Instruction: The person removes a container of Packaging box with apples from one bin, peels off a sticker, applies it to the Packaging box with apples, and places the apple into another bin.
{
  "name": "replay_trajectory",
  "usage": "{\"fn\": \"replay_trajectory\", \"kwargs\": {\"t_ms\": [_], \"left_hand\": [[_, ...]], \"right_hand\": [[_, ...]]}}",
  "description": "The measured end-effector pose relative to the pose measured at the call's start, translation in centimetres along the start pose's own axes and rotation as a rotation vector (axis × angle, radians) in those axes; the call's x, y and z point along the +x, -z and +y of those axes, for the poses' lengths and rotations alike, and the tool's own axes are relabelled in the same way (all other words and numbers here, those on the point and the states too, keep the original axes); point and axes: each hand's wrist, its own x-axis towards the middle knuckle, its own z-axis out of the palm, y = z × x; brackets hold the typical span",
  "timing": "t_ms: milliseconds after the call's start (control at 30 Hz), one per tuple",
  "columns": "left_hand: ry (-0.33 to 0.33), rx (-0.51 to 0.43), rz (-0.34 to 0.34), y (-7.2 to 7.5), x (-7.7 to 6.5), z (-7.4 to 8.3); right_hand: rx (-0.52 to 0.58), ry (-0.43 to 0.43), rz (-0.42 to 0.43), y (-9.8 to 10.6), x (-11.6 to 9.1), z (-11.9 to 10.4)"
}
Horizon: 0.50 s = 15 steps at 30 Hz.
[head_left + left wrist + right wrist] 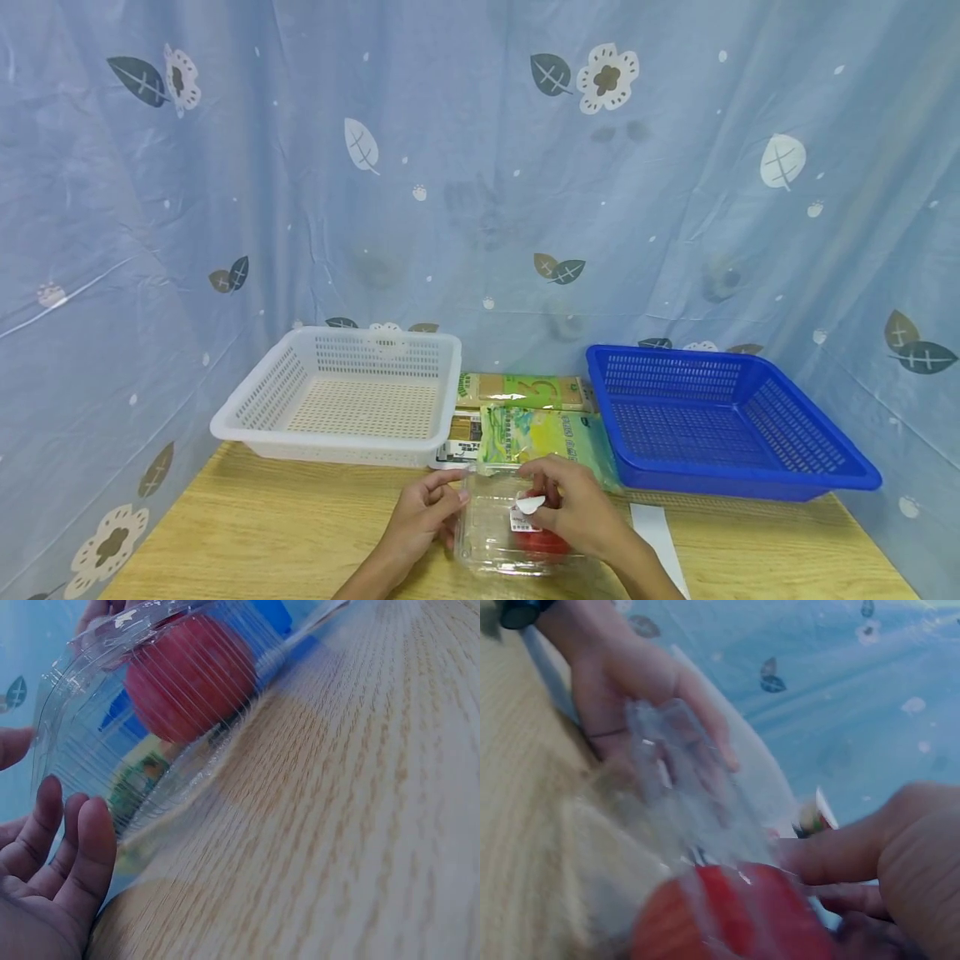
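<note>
A clear plastic clamshell box [487,537] stands on the table at the front, its lid closed. Inside its right part lies a red apple [191,679], seen through the ribbed wall in the left wrist view. My left hand [425,515] holds the box's left edge, thumb over the rim and fingers at the side. Over the lid, my right hand [583,507] pinches a printed sticker label [524,522]; the label's white back curls up at the fingertips. Motion blurs the right wrist view, where the box [705,802] stretches between both hands.
A white basket [337,451] stands at the back left, a blue basket [735,482] at the back right. Between them lie a green-yellow packet [551,433], a tan packet [551,392] and a dark-pictured package [463,429]. A white strip [660,542] lies right of my right hand.
</note>
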Motion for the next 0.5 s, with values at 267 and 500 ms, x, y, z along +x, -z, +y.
{"fn": "replay_trajectory", "kwargs": {"t_ms": [267, 500], "left_hand": [[0.002, 0.011, -0.005, 0.1, -0.2, 0.0], [-0.002, 0.042, 0.002, 0.0, -0.1, 0.1]], "right_hand": [[-0.316, -0.118, 0.206, -2.2, 0.6, -0.9], [-0.373, -0.258, 0.282, -2.6, 1.2, -1.1]]}}
